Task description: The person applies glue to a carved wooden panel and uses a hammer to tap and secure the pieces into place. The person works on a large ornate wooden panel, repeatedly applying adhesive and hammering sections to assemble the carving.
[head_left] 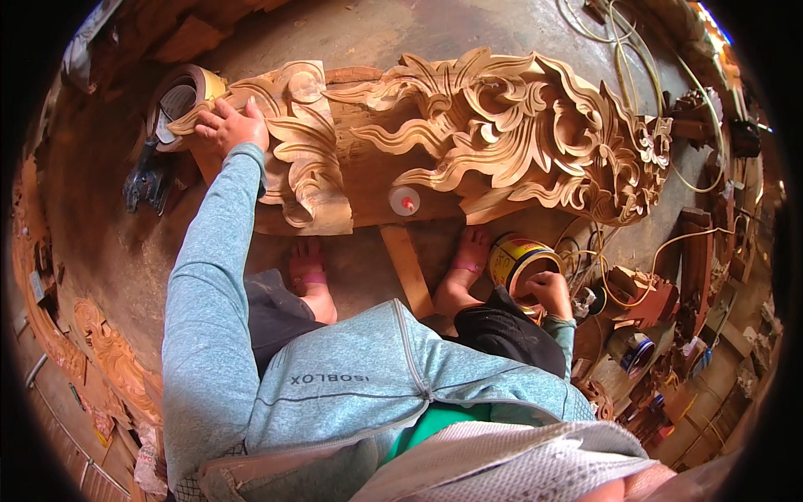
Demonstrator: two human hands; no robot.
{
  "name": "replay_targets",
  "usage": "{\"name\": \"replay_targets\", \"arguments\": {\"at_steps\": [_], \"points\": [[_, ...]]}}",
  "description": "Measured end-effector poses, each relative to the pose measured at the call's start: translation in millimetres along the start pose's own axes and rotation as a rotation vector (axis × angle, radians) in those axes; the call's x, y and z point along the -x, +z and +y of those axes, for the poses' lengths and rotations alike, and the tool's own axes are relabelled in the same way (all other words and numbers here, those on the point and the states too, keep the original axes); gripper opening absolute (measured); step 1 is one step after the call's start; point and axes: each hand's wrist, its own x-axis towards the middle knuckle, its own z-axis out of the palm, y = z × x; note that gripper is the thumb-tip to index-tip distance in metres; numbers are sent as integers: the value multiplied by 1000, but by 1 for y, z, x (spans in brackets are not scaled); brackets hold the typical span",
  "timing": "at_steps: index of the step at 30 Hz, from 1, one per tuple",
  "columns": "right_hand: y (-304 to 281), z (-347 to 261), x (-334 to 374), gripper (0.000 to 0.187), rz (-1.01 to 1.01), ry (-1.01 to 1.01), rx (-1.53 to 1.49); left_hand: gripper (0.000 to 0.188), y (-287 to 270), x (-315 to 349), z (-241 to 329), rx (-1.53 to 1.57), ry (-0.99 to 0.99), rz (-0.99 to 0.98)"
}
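Note:
My left hand (232,127) lies with fingers spread on the left end of a carved wooden piece (309,155) with leaf scrolls. A larger carved panel (502,125) of curling leaves is to its right; both are on a wooden board (364,142). At the mouth of a round yellow, black and red can (512,258), my right hand (548,290) is closed, its fingers curled; what they hold, if anything, is hidden. A small white disc with a red tip (405,201) sits on the board between the two carvings.
Beside my left hand stand a roll of sandpaper (196,88) and a dark power tool (149,180). A wood strip (406,268) runs between my feet. Cords (627,58) and wood scraps (648,297) crowd the right. More carvings (113,351) lie at the lower left.

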Motion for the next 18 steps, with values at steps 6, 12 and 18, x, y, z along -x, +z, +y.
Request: {"name": "replay_targets", "arguments": {"at_steps": [6, 12, 18], "points": [[-90, -117, -55, 8, 296, -229, -115, 76, -13, 6, 9, -64, -11, -52], [-115, -241, -185, 21, 358, -676, 233, 75, -17, 6, 10, -147, 34, 26], [-95, -308, -262, 27, 191, -563, 226, 73, -33, 11, 15, -190, 20, -39]]}}
